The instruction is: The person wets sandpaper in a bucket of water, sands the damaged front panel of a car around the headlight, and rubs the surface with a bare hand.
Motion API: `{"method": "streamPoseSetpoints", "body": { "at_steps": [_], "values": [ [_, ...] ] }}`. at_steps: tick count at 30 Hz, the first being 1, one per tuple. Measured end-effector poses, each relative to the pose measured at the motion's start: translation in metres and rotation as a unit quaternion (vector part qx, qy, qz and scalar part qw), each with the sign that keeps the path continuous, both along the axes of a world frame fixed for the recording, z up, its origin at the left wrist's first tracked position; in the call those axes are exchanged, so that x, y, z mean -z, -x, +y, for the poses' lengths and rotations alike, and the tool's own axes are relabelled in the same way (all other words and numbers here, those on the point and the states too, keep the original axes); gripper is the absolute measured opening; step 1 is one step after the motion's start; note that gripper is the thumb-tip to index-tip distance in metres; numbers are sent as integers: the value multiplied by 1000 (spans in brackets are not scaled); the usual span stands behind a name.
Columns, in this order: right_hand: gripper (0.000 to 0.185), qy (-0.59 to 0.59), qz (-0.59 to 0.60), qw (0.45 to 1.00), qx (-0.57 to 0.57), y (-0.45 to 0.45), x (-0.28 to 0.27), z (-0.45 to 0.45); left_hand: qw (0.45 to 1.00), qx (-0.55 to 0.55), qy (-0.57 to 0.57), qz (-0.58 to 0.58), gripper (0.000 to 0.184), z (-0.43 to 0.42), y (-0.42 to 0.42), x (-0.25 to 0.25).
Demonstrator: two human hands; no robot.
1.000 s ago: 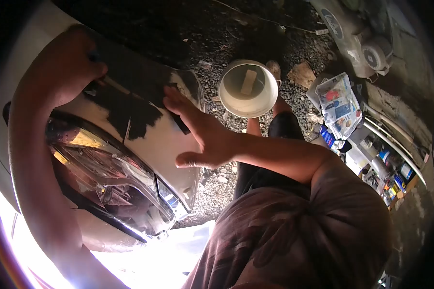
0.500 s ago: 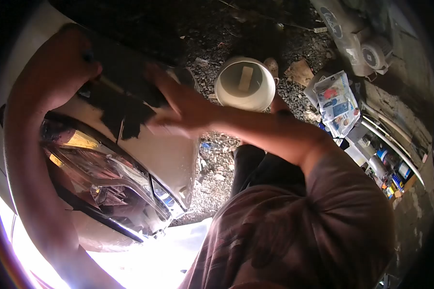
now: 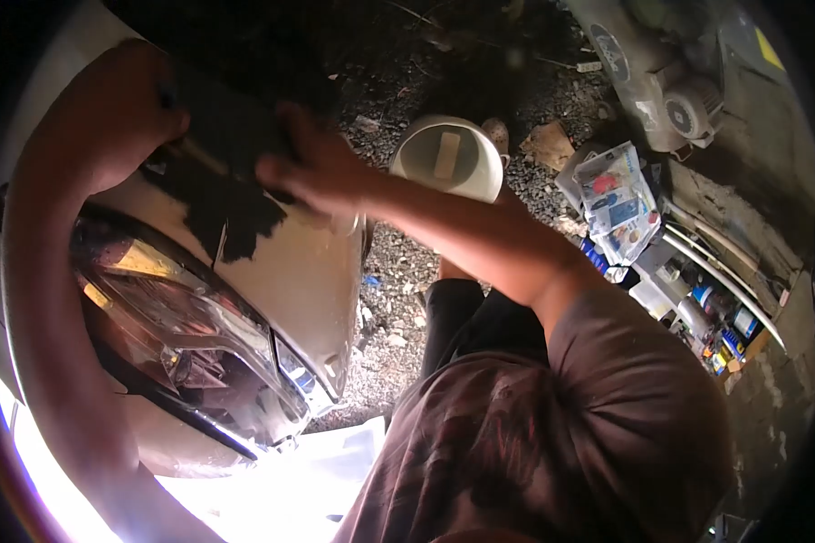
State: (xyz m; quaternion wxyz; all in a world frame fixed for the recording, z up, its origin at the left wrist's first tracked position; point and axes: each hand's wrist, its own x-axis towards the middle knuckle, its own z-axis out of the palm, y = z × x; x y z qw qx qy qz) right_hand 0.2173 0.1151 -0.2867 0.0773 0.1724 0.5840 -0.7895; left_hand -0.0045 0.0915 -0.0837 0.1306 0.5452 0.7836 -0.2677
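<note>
Below me is a pale car body panel (image 3: 308, 271) with a torn-edged dark patch (image 3: 231, 222) across its upper part. My right hand (image 3: 317, 172) is at the patch's right end, thumb and a finger spread apart; whether anything lies under its palm is hidden in shadow. At the upper left, my left hand (image 3: 140, 104) curls at the patch's far end, thumb tip showing and the other fingers mostly hidden. Something small and dark bluish is beside it, too dim to name. A clear headlight (image 3: 199, 335) with amber parts is set in the panel below the hands.
A white bucket (image 3: 466, 181) holding a pale rectangular block (image 3: 445, 156) stands on gravel (image 3: 385, 317). Newspapers (image 3: 618, 199) lie to the right, near bottles and containers (image 3: 715, 312) and long pale pipes (image 3: 724, 281). A tank-like machine (image 3: 679, 109) stands at the upper right.
My right hand has moved up and left along the dark patch, and it is less blurred. My left hand stays nearly in place. The view has shifted slightly.
</note>
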Motion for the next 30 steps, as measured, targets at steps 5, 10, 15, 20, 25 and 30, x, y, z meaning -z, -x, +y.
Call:
{"method": "streamPoseSetpoints", "body": {
  "at_steps": [5, 10, 15, 20, 25, 30],
  "values": [
    [123, -299, 145, 943, -5, -51, -34, -35, 996, -29, 81, 1, 35, 2, -4, 3],
    [112, 47, -77, 996, -24, 17, 7, 2, 998, -13, -23, -50, 31, -5, -1, 4],
    [85, -371, 170, 897, 168, -40, -31, -40, 999, -7, 39, -22, 32, -2, -14, 4],
    [113, 166, -136, 977, -10, 6, 5, 5, 998, -44, 25, -42, 33, 2, -3, 0],
    [107, -282, 73, 955, 46, -53, -33, -48, 997, -36, 28, -54, 33, -4, -3, 9],
    [106, 23, -112, 993, 0, -11, 5, -3, 999, -12, -15, -50, 33, -7, 4, 6]
  ]
}}
